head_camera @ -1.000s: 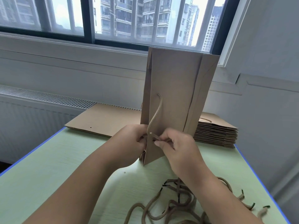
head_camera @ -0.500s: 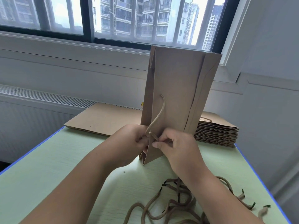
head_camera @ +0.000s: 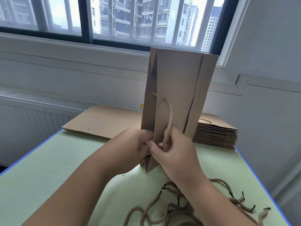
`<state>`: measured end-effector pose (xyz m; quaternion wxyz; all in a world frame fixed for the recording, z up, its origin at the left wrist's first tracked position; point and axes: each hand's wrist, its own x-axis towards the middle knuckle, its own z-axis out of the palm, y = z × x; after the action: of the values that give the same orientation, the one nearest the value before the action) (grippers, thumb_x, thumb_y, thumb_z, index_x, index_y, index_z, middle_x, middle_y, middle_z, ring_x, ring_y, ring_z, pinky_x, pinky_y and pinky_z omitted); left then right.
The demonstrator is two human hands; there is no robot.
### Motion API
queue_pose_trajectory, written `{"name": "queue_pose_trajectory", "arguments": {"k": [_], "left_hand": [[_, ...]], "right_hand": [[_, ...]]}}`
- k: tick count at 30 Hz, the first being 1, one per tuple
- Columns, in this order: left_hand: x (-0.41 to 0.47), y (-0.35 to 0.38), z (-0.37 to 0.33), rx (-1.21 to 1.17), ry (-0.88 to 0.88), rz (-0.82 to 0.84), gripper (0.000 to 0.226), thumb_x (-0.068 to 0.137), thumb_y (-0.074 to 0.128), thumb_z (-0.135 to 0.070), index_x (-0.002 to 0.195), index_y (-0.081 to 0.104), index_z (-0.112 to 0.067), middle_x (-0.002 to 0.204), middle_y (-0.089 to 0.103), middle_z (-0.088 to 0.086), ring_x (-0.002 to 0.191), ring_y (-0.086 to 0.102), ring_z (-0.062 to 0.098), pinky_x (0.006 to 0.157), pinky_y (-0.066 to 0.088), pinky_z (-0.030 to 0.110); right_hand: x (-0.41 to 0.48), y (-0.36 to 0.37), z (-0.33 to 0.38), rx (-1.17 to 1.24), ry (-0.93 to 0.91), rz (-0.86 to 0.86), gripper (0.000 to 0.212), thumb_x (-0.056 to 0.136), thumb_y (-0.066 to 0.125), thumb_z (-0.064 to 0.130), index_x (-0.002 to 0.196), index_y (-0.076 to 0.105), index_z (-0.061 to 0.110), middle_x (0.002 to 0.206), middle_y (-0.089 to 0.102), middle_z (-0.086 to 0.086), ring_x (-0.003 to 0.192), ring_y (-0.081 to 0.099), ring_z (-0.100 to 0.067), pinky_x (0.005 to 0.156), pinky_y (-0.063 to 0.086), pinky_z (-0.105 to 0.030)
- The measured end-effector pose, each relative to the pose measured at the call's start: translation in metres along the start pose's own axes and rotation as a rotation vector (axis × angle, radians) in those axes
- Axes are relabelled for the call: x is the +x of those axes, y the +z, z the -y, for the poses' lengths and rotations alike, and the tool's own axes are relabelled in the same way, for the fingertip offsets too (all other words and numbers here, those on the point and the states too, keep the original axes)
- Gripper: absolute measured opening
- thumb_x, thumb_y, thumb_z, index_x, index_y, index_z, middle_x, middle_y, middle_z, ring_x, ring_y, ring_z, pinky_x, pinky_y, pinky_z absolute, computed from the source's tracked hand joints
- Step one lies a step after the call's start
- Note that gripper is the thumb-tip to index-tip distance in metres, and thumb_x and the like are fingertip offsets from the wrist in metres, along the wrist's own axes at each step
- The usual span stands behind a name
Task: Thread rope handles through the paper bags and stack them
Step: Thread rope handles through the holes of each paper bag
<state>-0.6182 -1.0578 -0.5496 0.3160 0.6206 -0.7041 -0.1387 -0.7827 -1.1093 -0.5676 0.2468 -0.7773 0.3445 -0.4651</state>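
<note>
Bench edges: the bench (head_camera: 48, 168) is pale green with a faint wood grain and has blue trim along its left and right edges; the right edge runs close beside a grey wall (head_camera: 268, 111)
Open room: the widest open stretch of surface lies left of the left forearm; on the right the space narrows between the forearm and the blue trim
Paper bag: the paper bag (head_camera: 177, 88) is brown kraft, folded flat with sharp gusset creases; it stands on end at mid-bench, slightly tilted, its lower corner touching the surface
Rope handle: the rope handle (head_camera: 169, 118), a beige twisted cord, leaves a hole in the front panel and hangs down into the right hand
Left hand: the left hand (head_camera: 135, 144) grips the bag's left edge low down, fingers curled
Right hand: the right hand (head_camera: 176, 149) pinches the cord's free end against the front panel
Loose ropes: the loose ropes (head_camera: 179, 207) lie tangled at front right, dark tips showing
Stack of bags: the stack of bags (head_camera: 215, 134) sits behind right, layered edges squared, a rope loop on top
Flat bags: the flat bags (head_camera: 104, 121), with one punched hole showing, lie behind left
Backdrop: a slatted radiator grille (head_camera: 48, 98) and a window (head_camera: 130, 18)
</note>
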Motion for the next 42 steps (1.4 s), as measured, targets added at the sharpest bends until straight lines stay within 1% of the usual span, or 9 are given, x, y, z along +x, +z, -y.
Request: {"name": "queue_pose_trajectory", "arguments": {"k": [3, 6, 9, 12, 18, 22, 25, 35, 42], "left_hand": [[0.0, 0.0, -0.002, -0.023, -0.01, 0.022, 0.017, 0.089, 0.043, -0.019, 0.077, 0.053, -0.024, 0.07, 0.061, -0.002, 0.066, 0.055, 0.02, 0.06, 0.051, 0.043], [0.0, -0.002, -0.003, -0.101, -0.013, 0.017, 0.021, 0.089, 0.047, -0.012, 0.077, 0.055, -0.027, 0.07, 0.062, -0.006, 0.066, 0.054, 0.015, 0.062, 0.048, 0.036], [0.001, -0.003, -0.003, -0.241, 0.005, -0.059, 0.016, 0.084, 0.046, -0.018, 0.078, 0.058, -0.027, 0.072, 0.066, -0.006, 0.071, 0.061, 0.016, 0.069, 0.053, 0.038], [0.002, -0.001, -0.005, -0.36, 0.021, -0.149, 0.017, 0.09, 0.047, -0.023, 0.077, 0.058, -0.025, 0.071, 0.066, -0.002, 0.069, 0.063, 0.018, 0.067, 0.054, 0.039], [0.005, 0.004, -0.012, -0.481, 0.025, -0.33, 0.025, 0.099, 0.055, -0.013, 0.074, 0.059, -0.014, 0.065, 0.064, -0.001, 0.06, 0.063, 0.017, 0.06, 0.049, 0.03], [0.005, 0.003, -0.018, -0.49, 0.092, -0.466, 0.022, 0.097, 0.056, -0.021, 0.078, 0.062, -0.011, 0.068, 0.065, -0.003, 0.062, 0.064, 0.015, 0.061, 0.049, 0.024], [0.003, 0.002, -0.021, -0.553, 0.098, -0.533, 0.022, 0.102, 0.06, -0.007, 0.081, 0.065, -0.01, 0.068, 0.067, -0.002, 0.06, 0.064, 0.013, 0.059, 0.046, 0.016], [0.004, 0.012, -0.031, -0.591, 0.065, -0.655, 0.015, 0.097, 0.067, -0.005, 0.085, 0.072, -0.013, 0.072, 0.073, 0.001, 0.063, 0.069, 0.017, 0.059, 0.052, 0.021], [0.007, 0.019, -0.034, -0.514, 0.038, -0.669, 0.018, 0.093, 0.072, -0.008, 0.089, 0.077, -0.025, 0.078, 0.077, -0.006, 0.075, 0.075, 0.018, 0.073, 0.062, 0.045]], "right_hand": [[-0.001, 0.001, 0.003, 0.005, -0.015, -0.004, 0.047, 0.079, 0.08, 0.029, 0.068, 0.035, 0.024, 0.053, 0.043, 0.014, 0.05, 0.038, -0.006, 0.049, 0.031, -0.017], [-0.001, 0.0, 0.001, 0.067, -0.017, -0.01, 0.047, 0.08, 0.08, 0.029, 0.069, 0.034, 0.02, 0.056, 0.038, 0.013, 0.053, 0.034, -0.006, 0.05, 0.028, -0.02], [0.0, -0.001, -0.002, 0.108, -0.007, 0.002, 0.044, 0.079, 0.076, 0.035, 0.071, 0.035, 0.022, 0.056, 0.042, 0.011, 0.053, 0.035, -0.005, 0.05, 0.032, -0.024], [-0.001, 0.0, -0.002, 0.103, 0.012, 0.029, 0.041, 0.08, 0.075, 0.035, 0.071, 0.036, 0.024, 0.059, 0.052, 0.002, 0.052, 0.041, -0.007, 0.051, 0.036, -0.026], [0.0, 0.001, -0.002, 0.069, 0.008, 0.034, 0.036, 0.082, 0.075, 0.025, 0.068, 0.045, 0.039, 0.055, 0.047, 0.013, 0.051, 0.04, -0.005, 0.049, 0.033, -0.021], [0.0, 0.003, -0.004, 0.036, 0.013, 0.027, 0.036, 0.081, 0.075, 0.025, 0.069, 0.041, 0.022, 0.055, 0.043, 0.01, 0.053, 0.037, -0.006, 0.051, 0.037, -0.035], [0.0, 0.005, -0.005, 0.016, 0.031, 0.036, 0.035, 0.082, 0.073, 0.025, 0.071, 0.041, 0.018, 0.056, 0.042, 0.01, 0.054, 0.036, -0.007, 0.053, 0.038, -0.039], [0.0, 0.006, -0.003, 0.009, 0.042, 0.037, 0.034, 0.083, 0.074, 0.023, 0.072, 0.043, 0.013, 0.057, 0.044, 0.004, 0.053, 0.038, -0.007, 0.053, 0.038, -0.035], [-0.001, 0.005, -0.004, 0.01, 0.052, 0.045, 0.034, 0.084, 0.074, 0.02, 0.073, 0.044, 0.01, 0.064, 0.051, -0.008, 0.053, 0.038, -0.008, 0.05, 0.032, -0.023]]}}
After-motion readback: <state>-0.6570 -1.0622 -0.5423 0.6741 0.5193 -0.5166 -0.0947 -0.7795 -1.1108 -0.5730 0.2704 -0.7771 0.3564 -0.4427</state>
